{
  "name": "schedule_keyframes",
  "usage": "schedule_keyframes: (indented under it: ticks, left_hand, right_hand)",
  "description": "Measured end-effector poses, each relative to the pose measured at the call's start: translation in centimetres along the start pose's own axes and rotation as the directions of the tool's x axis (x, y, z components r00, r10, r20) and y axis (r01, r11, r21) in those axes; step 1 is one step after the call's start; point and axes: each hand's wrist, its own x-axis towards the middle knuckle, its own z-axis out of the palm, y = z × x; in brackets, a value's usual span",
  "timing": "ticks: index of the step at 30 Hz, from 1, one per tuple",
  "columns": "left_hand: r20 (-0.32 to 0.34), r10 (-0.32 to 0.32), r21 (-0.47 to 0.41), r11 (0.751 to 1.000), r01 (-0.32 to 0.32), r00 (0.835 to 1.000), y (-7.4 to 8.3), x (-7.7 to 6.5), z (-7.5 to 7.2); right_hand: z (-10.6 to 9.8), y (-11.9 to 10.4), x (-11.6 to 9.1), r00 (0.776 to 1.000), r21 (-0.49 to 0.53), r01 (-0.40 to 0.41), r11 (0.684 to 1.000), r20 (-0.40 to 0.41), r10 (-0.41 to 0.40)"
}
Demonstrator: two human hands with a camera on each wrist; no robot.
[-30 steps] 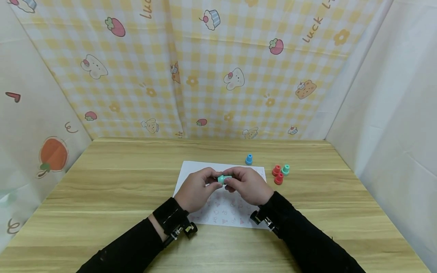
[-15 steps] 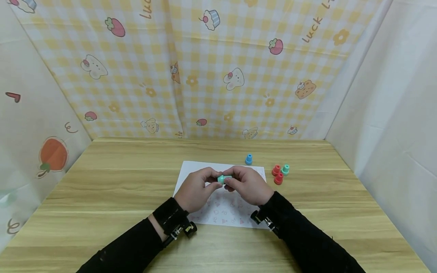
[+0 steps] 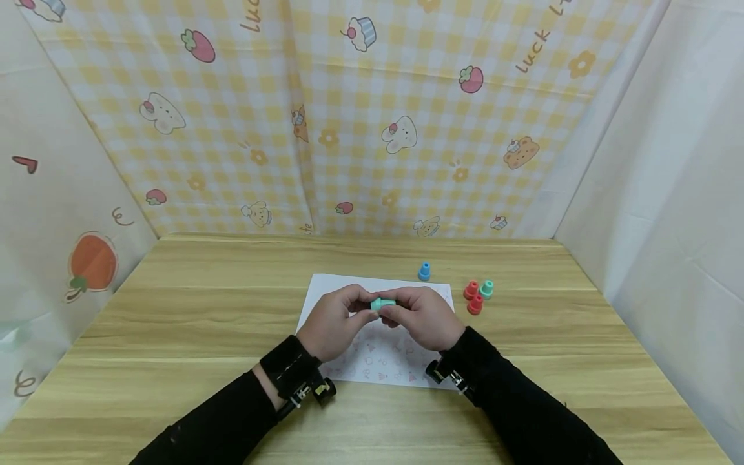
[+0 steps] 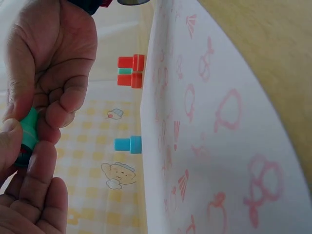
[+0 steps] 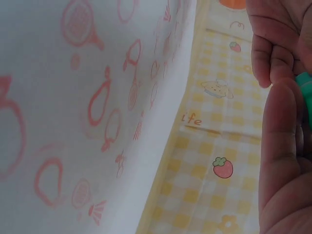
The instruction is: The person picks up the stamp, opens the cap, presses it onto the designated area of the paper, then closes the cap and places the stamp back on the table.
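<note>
Both hands meet over the white paper [image 3: 378, 361], which carries many small pinkish-red prints. Between them is a small green toy stamp [image 3: 380, 304], lying sideways. My left hand [image 3: 331, 323] pinches its left end between thumb and index finger. From the other side, my right hand [image 3: 431, 321] pinches the narrower part with thumb and fingers. In the left wrist view, the green stamp [image 4: 30, 130] has a dark end by the left fingertips. Only a green edge of the stamp [image 5: 306, 90] shows in the right wrist view, behind the fingers.
A blue stamp [image 3: 425, 271] stands at the paper's far edge. Right of the paper, two red stamps [image 3: 471, 290] and another green stamp [image 3: 487, 289] stand close together on the wooden table [image 3: 221, 297]. A yellow checked cloth [image 3: 349, 97] hangs behind.
The right fingers have shifted slightly lower on the green stamp, and a little more of it shows. The left hand and the other stamps stay where they were.
</note>
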Motion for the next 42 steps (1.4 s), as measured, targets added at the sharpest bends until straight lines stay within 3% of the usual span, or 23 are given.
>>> schedule_keyframes:
  ticks: [11, 18, 34, 42]
  left_hand:
    - [-0.017, 0.009, -0.015, 1.0, -0.01, 1.0, -0.13, -0.06, 0.14]
    - [0.012, 0.024, -0.039, 0.999, -0.024, 1.0, -0.25, 0.02, -0.15]
    - [-0.049, -0.023, -0.041, 0.999, 0.021, 0.999, 0.02, 0.0, -0.17]
    - [-0.06, -0.053, 0.017, 0.998, 0.054, 0.997, 0.14, 0.23, -0.63]
  right_hand:
    - [-0.18, 0.09, 0.03, 1.0, 0.017, 0.003, 1.0, 0.011, -0.003]
    - [-0.17, 0.12, 0.11, 1.0, 0.037, -0.014, 0.999, 0.011, 0.014]
    - [-0.27, -0.06, 0.0, 0.999, 0.069, 0.002, 0.998, 0.032, -0.004]
    - [-0.74, 0.45, 0.32, 0.999, 0.086, -0.047, 0.995, 0.019, 0.046]
